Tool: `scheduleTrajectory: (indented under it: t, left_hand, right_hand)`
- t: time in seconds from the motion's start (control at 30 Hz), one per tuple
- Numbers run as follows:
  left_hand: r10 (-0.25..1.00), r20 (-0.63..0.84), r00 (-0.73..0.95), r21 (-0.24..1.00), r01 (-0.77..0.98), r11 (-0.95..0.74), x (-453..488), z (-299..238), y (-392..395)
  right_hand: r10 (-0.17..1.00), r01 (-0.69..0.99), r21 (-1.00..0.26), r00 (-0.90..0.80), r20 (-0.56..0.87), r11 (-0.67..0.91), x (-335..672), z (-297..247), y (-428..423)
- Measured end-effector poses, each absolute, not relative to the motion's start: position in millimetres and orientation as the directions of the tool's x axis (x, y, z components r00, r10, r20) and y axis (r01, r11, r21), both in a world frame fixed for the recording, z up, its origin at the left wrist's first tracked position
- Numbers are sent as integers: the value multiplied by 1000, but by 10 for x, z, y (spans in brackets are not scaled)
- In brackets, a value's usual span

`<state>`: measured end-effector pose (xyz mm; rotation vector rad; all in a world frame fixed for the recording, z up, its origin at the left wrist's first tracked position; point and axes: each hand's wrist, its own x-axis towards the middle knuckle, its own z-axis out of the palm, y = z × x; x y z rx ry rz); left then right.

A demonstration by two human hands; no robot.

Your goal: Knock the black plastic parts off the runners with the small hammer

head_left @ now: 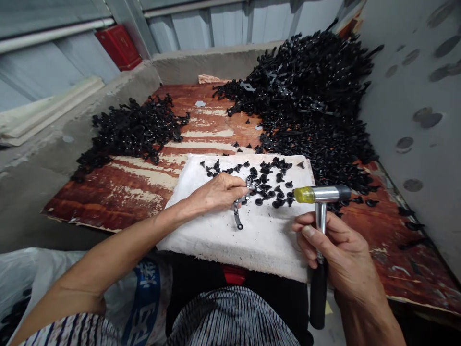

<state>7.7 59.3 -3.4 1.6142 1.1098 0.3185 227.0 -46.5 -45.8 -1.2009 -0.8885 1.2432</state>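
Note:
My left hand (224,189) is closed on a curved black part with small holes (237,216), which it holds over a white cloth pad (212,240). The part's lower end sticks out below my fingers. Several small black knob-like pieces (265,187) lie scattered on the pad just beyond and to the right of that hand. My right hand (334,240) grips a mallet (326,193) by its upper shaft, held upright above the pad's right edge. The mallet has a yellow face on the left, a black face on the right and a black handle pointing down.
A large heap of black parts (309,86) rises at the back right, against a grey panel (414,115). A smaller pile (133,127) lies at the left of the worn reddish board (140,185). A plastic bag (118,298) stands below on the left.

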Motion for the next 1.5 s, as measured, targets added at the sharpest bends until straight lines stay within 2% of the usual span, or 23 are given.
scheduleTrajectory:
  t: [0.2,0.53,0.9,1.5]
  left_hand:
    - [801,-399,445,898,366,244,-34,-7,543]
    - [824,-457,335,873,344,344,-203,-51,549]
    - [811,-474,343,877,270,398,-185,-86,564]
    - [806,-505,309,853,322,412,-136,-64,578]
  right_hand:
    - [979,-198,-976,164,-125,-91,2291,-486,-490]
    - [985,-198,-980,159,-69,-36,2287,-472,-489]
    - [986,-181,-983,158,-46,-17,2294,-492,-492]
    - [987,-156,-988,154,-39,-15,2299,-506,-487]
